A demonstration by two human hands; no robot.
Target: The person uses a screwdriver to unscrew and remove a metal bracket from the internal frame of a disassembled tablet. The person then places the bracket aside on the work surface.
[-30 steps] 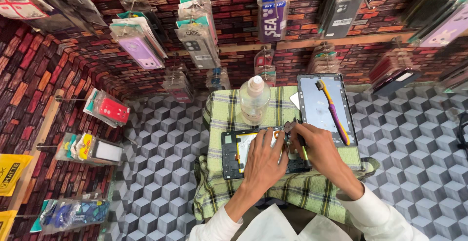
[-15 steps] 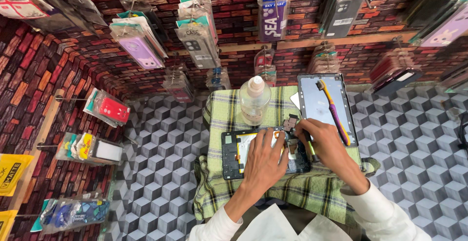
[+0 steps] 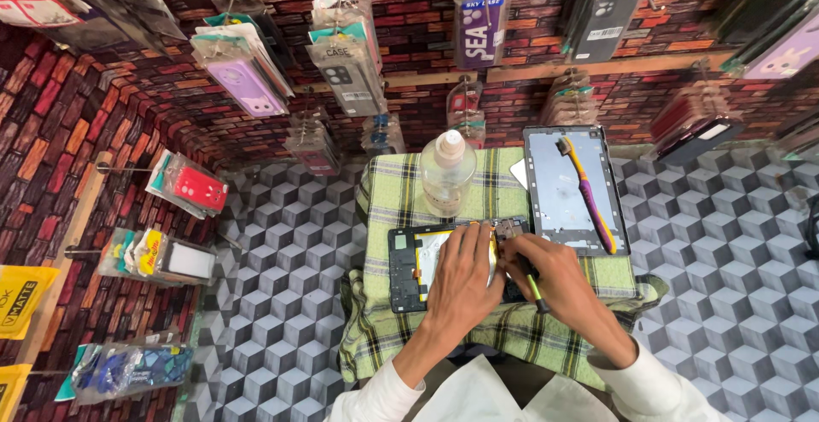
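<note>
In the head view, a clear bottle (image 3: 447, 172) stands at the far edge of the green checked cloth (image 3: 392, 200). Just right lies a grey back panel (image 3: 563, 200) with a toothbrush (image 3: 587, 193) across it. The left hand (image 3: 461, 279) rests flat, fingers extended, covering much of the opened tablet (image 3: 408, 270). The right hand (image 3: 546, 279) grips a green-tipped tool (image 3: 536, 292). Half a second ago the right hand was a little higher, nearer the panel.
</note>
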